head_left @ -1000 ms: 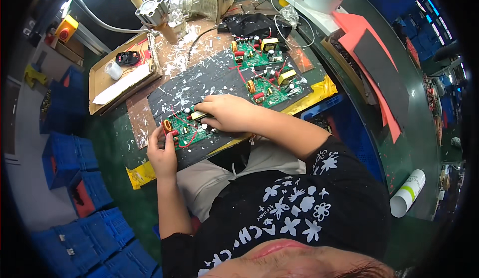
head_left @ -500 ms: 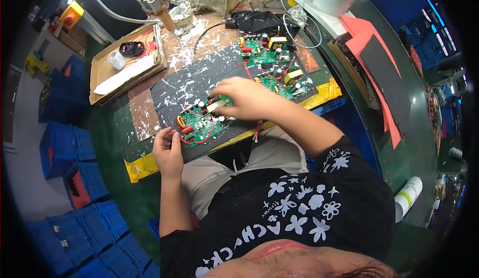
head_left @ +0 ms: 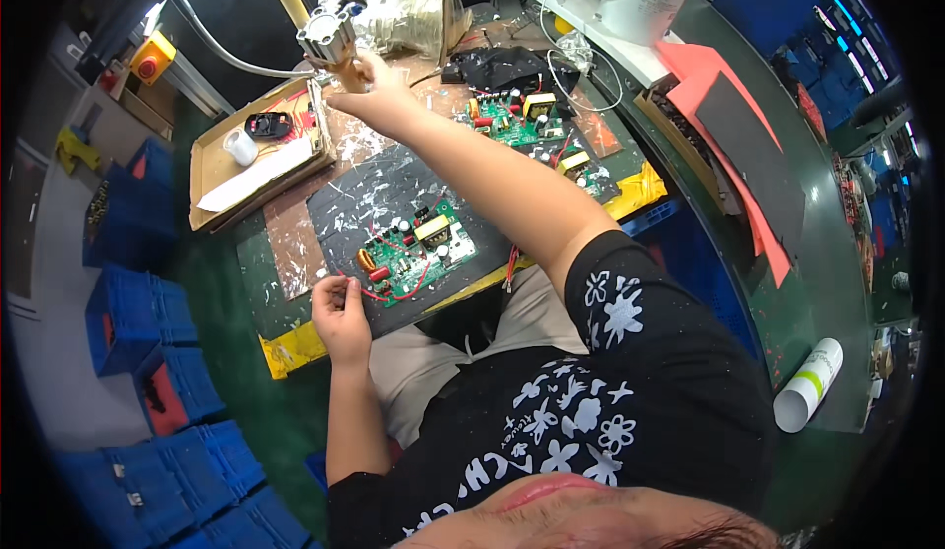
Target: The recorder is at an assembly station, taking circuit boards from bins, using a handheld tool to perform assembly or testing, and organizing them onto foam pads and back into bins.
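Observation:
At the far left of the work surface, my right hand (head_left: pixel 379 94) is closed around the brown lower part of a hanging tool (head_left: pixel 328 37) with a silver ribbed head. Its exact kind is unclear. My left hand (head_left: pixel 342 318) stays at the near left edge, its fingers curled at the end of a red wire (head_left: pixel 372 295). That wire runs from a green circuit board (head_left: pixel 409 254) lying flat on a black mat (head_left: pixel 345 194). The board carries a yellow transformer, a copper coil and red parts. Two similar boards lie behind my right forearm, one being this circuit board (head_left: pixel 517 128).
A cardboard tray (head_left: pixel 221 216) at the left holds a white cup, a black part and red wires. Yellow tape (head_left: pixel 295 355) covers the front corners. Blue bins (head_left: pixel 187 460) stand left. At the right are red-orange sheets (head_left: pixel 679 62) and a white tube (head_left: pixel 809 387).
My right hand has left the near board's transformer and moved up and left to the silver-headed tool, closing on it. My left hand has barely moved.

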Motion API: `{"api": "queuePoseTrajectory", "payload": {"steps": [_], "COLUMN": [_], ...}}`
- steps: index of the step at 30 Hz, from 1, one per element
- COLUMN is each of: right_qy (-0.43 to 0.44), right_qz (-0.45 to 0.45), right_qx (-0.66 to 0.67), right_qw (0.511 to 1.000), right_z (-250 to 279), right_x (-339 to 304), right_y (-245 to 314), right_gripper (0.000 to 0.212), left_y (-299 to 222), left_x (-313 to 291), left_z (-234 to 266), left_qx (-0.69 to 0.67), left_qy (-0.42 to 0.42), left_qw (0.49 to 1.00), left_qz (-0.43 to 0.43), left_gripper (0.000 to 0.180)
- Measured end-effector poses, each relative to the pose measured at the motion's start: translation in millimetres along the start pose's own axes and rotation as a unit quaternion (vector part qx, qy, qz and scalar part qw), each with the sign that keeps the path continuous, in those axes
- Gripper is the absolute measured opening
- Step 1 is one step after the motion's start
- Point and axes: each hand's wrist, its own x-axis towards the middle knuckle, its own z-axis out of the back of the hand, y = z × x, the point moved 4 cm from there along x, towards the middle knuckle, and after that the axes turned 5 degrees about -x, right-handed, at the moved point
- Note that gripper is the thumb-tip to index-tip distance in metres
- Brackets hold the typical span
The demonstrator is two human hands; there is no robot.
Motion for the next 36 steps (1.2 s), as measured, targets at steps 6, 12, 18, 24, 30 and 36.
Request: {"api": "queuePoseTrajectory", "payload": {"steps": [6,12,18,24,30,36], "right_qy": [0.037,0.17,0.191,0.101,0.013,0.053], "right_qz": [-0.016,-0.079,0.043,-0.058,-0.015,-0.013], "right_qx": [-0.125,-0.114,0.045,0.088,0.182,0.073], "right_qw": [0.991,0.976,0.98,0.989,0.983,0.996], "right_z": [-18,-10,-11,-31,-33,-36], "right_x": [7,-34,-86,-121,-118,-112], "right_y": [17,18,57,60,33,27], "right_gripper": [0.027,0.043,0.034,0.022,0.031,0.034], "left_y": [-2,6,3,0,-4,-4], "left_x": [6,9,-1,-3,1,0], "left_z": [3,1,6,4,3,3], "left_qx": [-0.04,-0.053,-0.086,-0.084,-0.073,-0.078], "left_qy": [-0.051,-0.014,0.003,0.02,0.007,0.016], "left_qw": [0.998,0.998,0.996,0.996,0.997,0.997], "left_qz": [-0.019,-0.012,-0.008,-0.028,-0.019,-0.019], "left_gripper": [0.011,0.011,0.013,0.023,0.041,0.042]}}
